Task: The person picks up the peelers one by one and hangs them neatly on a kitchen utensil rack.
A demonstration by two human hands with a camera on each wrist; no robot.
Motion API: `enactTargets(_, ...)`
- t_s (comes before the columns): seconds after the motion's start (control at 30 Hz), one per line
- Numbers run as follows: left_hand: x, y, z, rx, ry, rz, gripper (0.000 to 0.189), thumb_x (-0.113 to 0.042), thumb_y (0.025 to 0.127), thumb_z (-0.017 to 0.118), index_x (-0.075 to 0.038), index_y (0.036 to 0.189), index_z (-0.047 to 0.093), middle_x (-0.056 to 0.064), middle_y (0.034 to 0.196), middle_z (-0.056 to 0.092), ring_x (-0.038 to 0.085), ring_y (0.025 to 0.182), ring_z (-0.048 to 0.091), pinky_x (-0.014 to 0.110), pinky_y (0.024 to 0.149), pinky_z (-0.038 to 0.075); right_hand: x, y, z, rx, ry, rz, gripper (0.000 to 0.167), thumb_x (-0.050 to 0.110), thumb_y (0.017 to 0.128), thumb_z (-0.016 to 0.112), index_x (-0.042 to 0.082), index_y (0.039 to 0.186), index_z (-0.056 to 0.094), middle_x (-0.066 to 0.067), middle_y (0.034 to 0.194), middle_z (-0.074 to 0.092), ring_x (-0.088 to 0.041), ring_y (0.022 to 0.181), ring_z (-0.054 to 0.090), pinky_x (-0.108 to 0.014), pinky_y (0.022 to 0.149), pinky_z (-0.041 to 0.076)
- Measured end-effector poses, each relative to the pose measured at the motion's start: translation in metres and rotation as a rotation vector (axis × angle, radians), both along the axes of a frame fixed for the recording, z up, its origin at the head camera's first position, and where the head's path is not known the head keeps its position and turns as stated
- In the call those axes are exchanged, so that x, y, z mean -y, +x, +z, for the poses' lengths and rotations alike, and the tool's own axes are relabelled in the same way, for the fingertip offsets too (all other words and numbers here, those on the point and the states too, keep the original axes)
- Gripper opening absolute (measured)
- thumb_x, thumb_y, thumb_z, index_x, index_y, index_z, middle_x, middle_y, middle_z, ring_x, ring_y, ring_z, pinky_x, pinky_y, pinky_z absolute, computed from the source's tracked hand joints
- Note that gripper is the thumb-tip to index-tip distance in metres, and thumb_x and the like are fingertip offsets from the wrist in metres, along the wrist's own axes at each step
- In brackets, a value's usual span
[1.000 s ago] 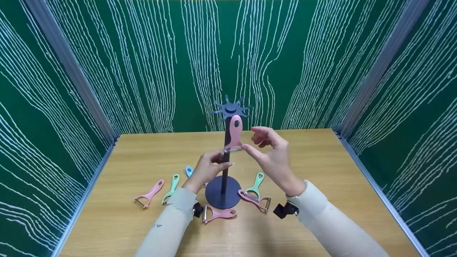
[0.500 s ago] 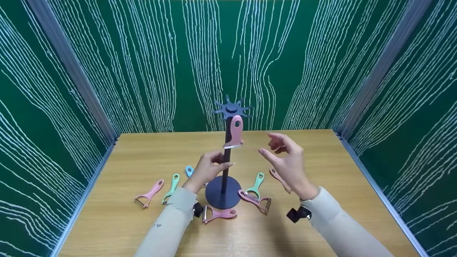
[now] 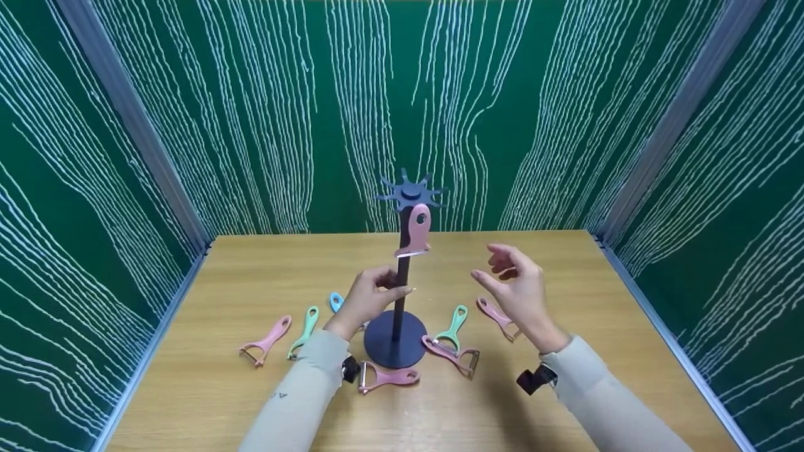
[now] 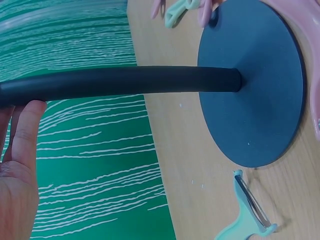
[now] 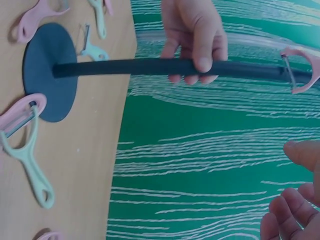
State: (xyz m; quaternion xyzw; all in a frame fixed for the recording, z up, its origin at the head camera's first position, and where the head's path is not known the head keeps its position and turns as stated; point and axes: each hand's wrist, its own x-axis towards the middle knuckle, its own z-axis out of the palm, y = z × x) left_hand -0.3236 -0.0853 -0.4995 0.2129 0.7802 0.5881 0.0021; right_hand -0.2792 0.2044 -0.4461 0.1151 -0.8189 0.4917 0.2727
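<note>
A dark upright stand (image 3: pixel 397 323) with a round base and a star-shaped hook top rises from the table. My left hand (image 3: pixel 367 298) grips its pole about halfway up; the right wrist view shows thumb and fingers on opposite sides of the pole (image 5: pixel 110 67). From the hook top hangs a pink peeler (image 3: pixel 419 232), handle up and blade down, with neither hand on it. To the right of the stand my right hand (image 3: pixel 524 292) is held in the air, fingers loosely bent and nothing in them.
On the table left of the stand lie a pink peeler (image 3: pixel 273 334), a green peeler (image 3: pixel 309 326) and a blue peeler (image 3: pixel 336 301), partly hidden. A pink peeler (image 3: pixel 397 376) lies in front. On the right, a green peeler (image 3: pixel 458 324) overlaps a pink one; another pink peeler (image 3: pixel 492 312) is farther right.
My right hand has let go of the pink peeler and drawn away to the right and down. The peeler stays hanging; the left hand keeps its grip on the pole.
</note>
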Motion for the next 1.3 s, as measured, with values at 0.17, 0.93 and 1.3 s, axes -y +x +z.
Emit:
enactTargets(0.17,-0.001,0.002,0.002,0.017,-0.006,0.004,0.014,-0.019,0.102,0.079,-0.010,0.111,0.075,0.004,0.107,0.078,0.020,0.103,0.071,0.040,0.095,0.062,-0.007,-0.003,-0.008,0.068,0.046,0.000,0.047,0.002,0.087,0.090,0.000,0.131,0.072,-0.016,0.107,0.075,-0.024,0.095,0.069,-0.022,0.084,0.059)
enactTargets(0.93,0.000,0.002,0.002,0.050,-0.014,0.014,0.013,-0.025,0.102,0.080,-0.015,0.110,0.075,0.002,0.108,0.078,0.020,0.105,0.071,0.041,0.097,0.062,-0.033,-0.015,-0.046,0.261,0.142,0.019,0.056,0.003,0.090,0.088,-0.002,0.142,0.066,-0.022,0.123,0.074,-0.038,0.111,0.070,-0.040,0.097,0.061)
enactTargets(1.3,-0.001,0.001,0.002,0.035,-0.022,0.016,0.011,-0.020,0.101,0.079,-0.013,0.109,0.075,0.003,0.107,0.079,0.020,0.103,0.072,0.042,0.096,0.062,-0.042,-0.020,-0.067,0.340,0.166,0.025,0.060,0.008,0.092,0.087,-0.003,0.145,0.063,-0.024,0.125,0.071,-0.037,0.114,0.068,-0.056,0.103,0.058)
